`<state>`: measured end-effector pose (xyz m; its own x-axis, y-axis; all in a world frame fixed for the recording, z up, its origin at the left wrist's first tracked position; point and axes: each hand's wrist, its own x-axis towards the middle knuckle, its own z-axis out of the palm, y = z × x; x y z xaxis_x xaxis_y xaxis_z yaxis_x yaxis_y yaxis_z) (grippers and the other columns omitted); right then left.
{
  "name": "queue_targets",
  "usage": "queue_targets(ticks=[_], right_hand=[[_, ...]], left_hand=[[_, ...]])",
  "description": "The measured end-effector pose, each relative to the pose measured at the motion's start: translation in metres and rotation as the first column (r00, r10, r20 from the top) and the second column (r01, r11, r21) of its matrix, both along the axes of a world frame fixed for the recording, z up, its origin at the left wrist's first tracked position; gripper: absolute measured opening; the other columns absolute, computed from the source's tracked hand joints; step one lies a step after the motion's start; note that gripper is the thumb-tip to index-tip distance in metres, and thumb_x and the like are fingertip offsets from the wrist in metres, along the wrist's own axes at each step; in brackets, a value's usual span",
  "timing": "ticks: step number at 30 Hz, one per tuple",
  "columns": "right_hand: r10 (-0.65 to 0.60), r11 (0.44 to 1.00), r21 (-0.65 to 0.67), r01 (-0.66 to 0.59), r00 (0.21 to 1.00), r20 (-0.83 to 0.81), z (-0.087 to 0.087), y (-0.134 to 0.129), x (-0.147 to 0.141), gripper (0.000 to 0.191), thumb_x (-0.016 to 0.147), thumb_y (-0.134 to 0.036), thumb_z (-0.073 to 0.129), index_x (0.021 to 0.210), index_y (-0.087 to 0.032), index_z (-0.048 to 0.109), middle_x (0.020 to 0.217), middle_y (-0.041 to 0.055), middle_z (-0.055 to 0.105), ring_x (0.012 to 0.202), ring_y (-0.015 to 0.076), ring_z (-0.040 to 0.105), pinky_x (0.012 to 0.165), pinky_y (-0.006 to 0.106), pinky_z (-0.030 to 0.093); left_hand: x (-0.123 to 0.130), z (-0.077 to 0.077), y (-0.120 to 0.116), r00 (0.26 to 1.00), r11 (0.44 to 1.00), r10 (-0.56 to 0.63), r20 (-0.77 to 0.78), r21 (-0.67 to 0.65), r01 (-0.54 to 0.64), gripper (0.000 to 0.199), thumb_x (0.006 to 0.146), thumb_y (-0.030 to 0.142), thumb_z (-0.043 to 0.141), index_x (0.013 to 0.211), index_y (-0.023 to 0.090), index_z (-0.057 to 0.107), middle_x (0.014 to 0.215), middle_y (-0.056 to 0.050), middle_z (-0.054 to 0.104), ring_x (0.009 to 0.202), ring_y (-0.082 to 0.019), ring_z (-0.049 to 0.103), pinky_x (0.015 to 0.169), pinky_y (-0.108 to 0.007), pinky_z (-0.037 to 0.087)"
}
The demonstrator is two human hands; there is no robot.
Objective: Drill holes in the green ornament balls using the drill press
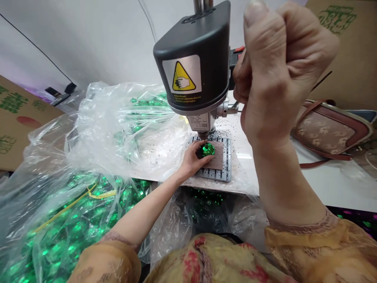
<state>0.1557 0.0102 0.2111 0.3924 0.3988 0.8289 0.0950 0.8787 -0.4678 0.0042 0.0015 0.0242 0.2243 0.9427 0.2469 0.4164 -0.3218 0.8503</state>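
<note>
Green, faceted and glossy, a rounded piece point(208, 149) sits on a flat brown square board point(218, 162), which lies on the grey slotted metal base plate point(227, 169) of a black-housed drill press point(212, 67). We see the left hand point(196, 157) pinching that piece, thumb on the near side and fingers on the far side, right below the dark metal chuck point(203, 135). The right hand point(273, 67) is raised beside the housing, its fingers folded in as a fist — near the silver metal hub point(225, 110) on the machine's side. Whether a lever runs inside that fist we cannot tell, since the fingers hide it.

We judge the step in hand to be steadying the piece under the chuck, with the right hand placed as if to work the feed. Whether a bit touches the green surface is too small to make out. The next move, as we read it, calls for a firm, level pinch and a smooth, slow pull — and for fingertips well clear of the chuck, because they rest very near it. Dark crumbs lie scattered over the white tabletop point(338, 188) around the plate, and a clear plastic bag point(97, 122) with more green showing through bulges on the left.
</note>
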Motion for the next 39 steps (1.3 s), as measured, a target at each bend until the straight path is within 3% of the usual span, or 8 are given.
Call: queue_targets(ticks=[5,11,16,23,32,39], right_hand=[[0.029,0.999,-0.036,-0.029,0.999,0.015,-0.001,-0.005,0.001,0.048,0.089,-0.05,0.057,0.057,-0.022,0.035,0.051,-0.0057,0.038,0.044,0.0055,0.03,0.05,0.029,0.028],[-0.018,0.999,0.046,0.019,1.0,-0.023,-0.021,-0.022,-0.006,0.044,0.09,-0.02,0.059,0.053,-0.019,0.035,0.046,-0.0064,0.036,0.042,0.0048,0.034,0.049,0.031,0.019],[-0.132,0.989,0.077,0.126,0.989,0.072,-0.043,-0.029,-0.005,0.051,0.091,-0.027,0.056,0.051,-0.018,0.026,0.044,-0.0054,0.032,0.039,0.005,0.029,0.044,0.032,0.02],[-0.299,0.924,0.271,0.269,0.951,0.078,-0.058,-0.02,-0.001,0.05,0.09,-0.022,0.057,0.051,-0.018,0.025,0.045,-0.0052,0.028,0.041,0.0045,0.034,0.042,0.027,0.029],[-0.22,0.909,0.378,0.176,0.972,0.077,-0.07,-0.017,-0.003,0.048,0.086,-0.012,0.054,0.058,-0.02,0.017,0.048,-0.006,0.024,0.04,0.0043,0.034,0.04,0.024,0.034],[-0.136,0.895,0.44,0.069,0.983,0.124,-0.081,-0.01,0.001,0.046,0.084,-0.01,0.052,0.06,-0.021,0.014,0.049,-0.005,0.029,0.039,0.0041,0.028,0.038,0.027,0.024]], left_hand=[[0.002,-0.006,-0.004,0.996,0.997,0.047,0.075,-0.063,-0.042,0.054,0.073,0.036,0.084,0.118,0.019,0.059,0.111,-0.009,0.069,0.098,-0.022,0.066,0.088,-0.037,0.053],[0.002,-0.007,-0.007,0.99,0.999,0.042,0.133,-0.038,-0.038,0.051,0.072,0.034,0.084,0.114,0.019,0.06,0.111,-0.008,0.07,0.102,-0.022,0.066,0.093,-0.037,0.052],[0.002,-0.008,-0.007,0.991,0.999,0.044,0.125,0.007,-0.045,0.044,0.073,0.034,0.084,0.108,0.019,0.062,0.108,-0.008,0.069,0.1,-0.021,0.065,0.09,-0.037,0.051],[0.001,-0.012,-0.007,0.994,0.996,0.066,0.091,0.051,-0.071,0.043,0.072,0.032,0.084,0.107,0.02,0.062,0.107,-0.006,0.07,0.097,-0.02,0.064,0.085,-0.033,0.052],[-0.001,-0.018,-0.005,0.995,0.996,0.038,0.095,0.08,-0.046,0.048,0.073,0.034,0.084,0.113,0.02,0.062,0.107,-0.006,0.069,0.099,-0.021,0.064,0.086,-0.035,0.051],[-0.001,-0.018,-0.005,0.994,0.994,0.046,0.1,0.093,-0.055,0.049,0.071,0.032,0.086,0.113,0.02,0.063,0.106,-0.006,0.069,0.099,-0.021,0.063,0.088,-0.036,0.051]])
